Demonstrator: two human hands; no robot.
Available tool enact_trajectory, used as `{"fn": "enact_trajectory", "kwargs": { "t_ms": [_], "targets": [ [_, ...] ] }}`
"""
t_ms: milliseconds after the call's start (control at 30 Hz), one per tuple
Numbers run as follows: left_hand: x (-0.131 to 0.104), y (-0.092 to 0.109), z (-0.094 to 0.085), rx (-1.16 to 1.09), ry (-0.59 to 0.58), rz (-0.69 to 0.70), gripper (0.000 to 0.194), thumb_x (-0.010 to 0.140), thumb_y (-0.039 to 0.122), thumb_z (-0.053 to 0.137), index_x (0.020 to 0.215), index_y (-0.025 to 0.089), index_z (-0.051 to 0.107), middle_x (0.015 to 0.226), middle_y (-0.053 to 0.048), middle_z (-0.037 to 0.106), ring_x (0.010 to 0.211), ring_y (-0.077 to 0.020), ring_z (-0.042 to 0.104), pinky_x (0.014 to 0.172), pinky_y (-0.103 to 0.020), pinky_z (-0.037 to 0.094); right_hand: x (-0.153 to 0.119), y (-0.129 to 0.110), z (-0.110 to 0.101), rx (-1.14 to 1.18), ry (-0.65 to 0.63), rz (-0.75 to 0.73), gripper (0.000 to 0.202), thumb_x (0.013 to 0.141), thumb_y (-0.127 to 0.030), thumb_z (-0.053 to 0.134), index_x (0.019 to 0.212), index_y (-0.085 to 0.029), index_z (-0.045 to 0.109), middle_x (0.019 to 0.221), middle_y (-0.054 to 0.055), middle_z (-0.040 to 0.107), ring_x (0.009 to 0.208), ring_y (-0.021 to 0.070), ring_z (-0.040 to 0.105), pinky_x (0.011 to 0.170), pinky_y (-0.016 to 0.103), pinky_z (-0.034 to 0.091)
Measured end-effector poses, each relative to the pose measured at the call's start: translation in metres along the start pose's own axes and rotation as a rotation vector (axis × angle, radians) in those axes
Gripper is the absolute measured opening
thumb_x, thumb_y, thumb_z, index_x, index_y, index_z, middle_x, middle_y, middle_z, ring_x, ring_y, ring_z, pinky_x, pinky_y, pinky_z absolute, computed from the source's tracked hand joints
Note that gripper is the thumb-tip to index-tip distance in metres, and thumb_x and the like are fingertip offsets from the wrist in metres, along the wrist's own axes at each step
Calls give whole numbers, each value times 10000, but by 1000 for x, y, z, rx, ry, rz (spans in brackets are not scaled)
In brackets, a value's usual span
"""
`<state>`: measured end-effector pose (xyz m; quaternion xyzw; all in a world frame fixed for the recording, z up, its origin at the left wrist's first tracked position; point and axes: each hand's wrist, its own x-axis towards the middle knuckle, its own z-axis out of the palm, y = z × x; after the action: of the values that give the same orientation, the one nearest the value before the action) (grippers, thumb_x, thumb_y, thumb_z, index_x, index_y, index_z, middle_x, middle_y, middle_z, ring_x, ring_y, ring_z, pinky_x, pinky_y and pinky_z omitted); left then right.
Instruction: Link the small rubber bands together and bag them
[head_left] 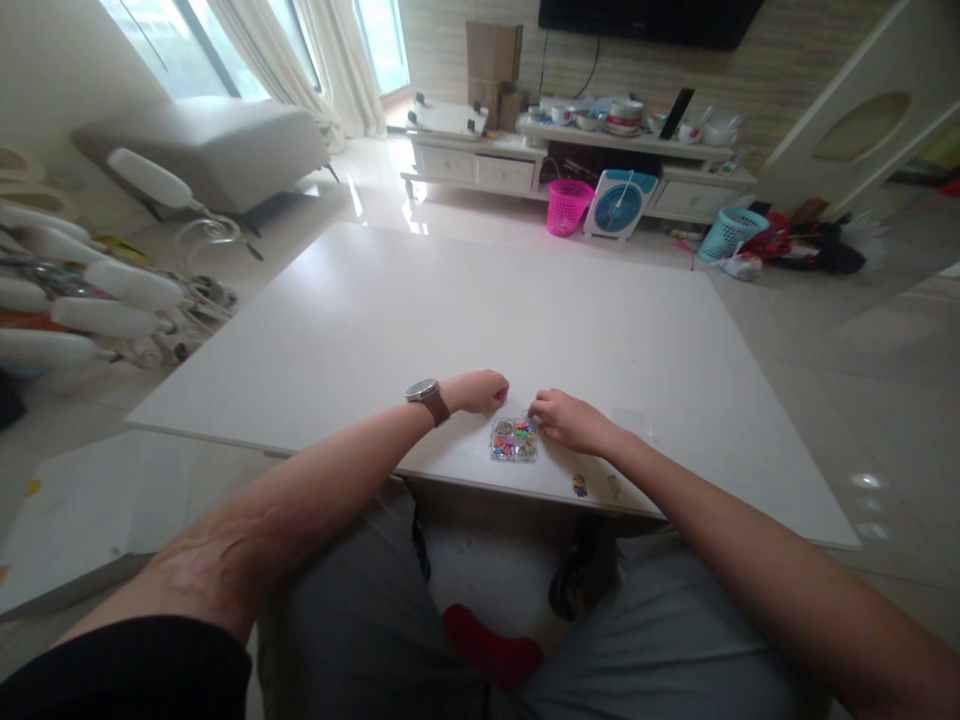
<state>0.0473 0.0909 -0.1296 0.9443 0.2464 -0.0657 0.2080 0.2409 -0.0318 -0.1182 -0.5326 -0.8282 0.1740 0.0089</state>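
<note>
1. The worktop (pixel 480 310) is wide, white and smooth, with window light glowing softly towards its far left corner.
2. A clear box (pixel 514 459) rests near its close edge, in front of the person. Four compartments show: bright coloured bits in two, paler ring-like bits in the others.
3. The two hands are apart. The left hand (pixel 484 391) curls on the worktop just beyond the box's far left corner; whether it grips anything, I cannot tell.
4. The right hand (pixel 566 421) has its fingertips drawn in at the box's far right corner, by a thin loop (pixel 526 413); whether they clamp it is too small to tell.
5. Right of the box, near the edge, lie a colourful charm (pixel 580 486) and a small pale piece (pixel 614 487), apart from each other.
6. Beyond, a low white cabinet (pixel 444 163) stands against the wall below a black TV (pixel 651 20).
7. In front of it, on the shiny tiled floor (pixel 847 370), are a pink basket (pixel 568 208), a blue-and-white fan (pixel 620 203) and a pale blue basket (pixel 729 235).
8. To the left, a grey seat (pixel 217 150) stands by pale curtains (pixel 330 65), with a many-armed lamp (pixel 133 285) nearer.
</note>
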Motion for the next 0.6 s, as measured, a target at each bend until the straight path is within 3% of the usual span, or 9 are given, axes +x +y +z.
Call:
{"fn": "enact_trajectory", "kwargs": {
  "t_ms": [267,600],
  "targets": [
    [-3,8,-4,76,-28,-10,208,823,156,496,884,140,694,949,-105,706,854,-196,640,766,-279,464,-1,-4,-1,-107,-69,124,154,915,-199,494,930,-176,646,961,84,675,866,188,598,706,250,369],
    [-11,15,-13,61,39,108,212,895,215,446,923,130,639,1023,-110,639,857,-177,606,784,-278,451,-5,-5,-7,-187,-142,188,154,823,-186,541,920,-198,661,950,87,697,828,207,620,607,268,322]
  ]
}}
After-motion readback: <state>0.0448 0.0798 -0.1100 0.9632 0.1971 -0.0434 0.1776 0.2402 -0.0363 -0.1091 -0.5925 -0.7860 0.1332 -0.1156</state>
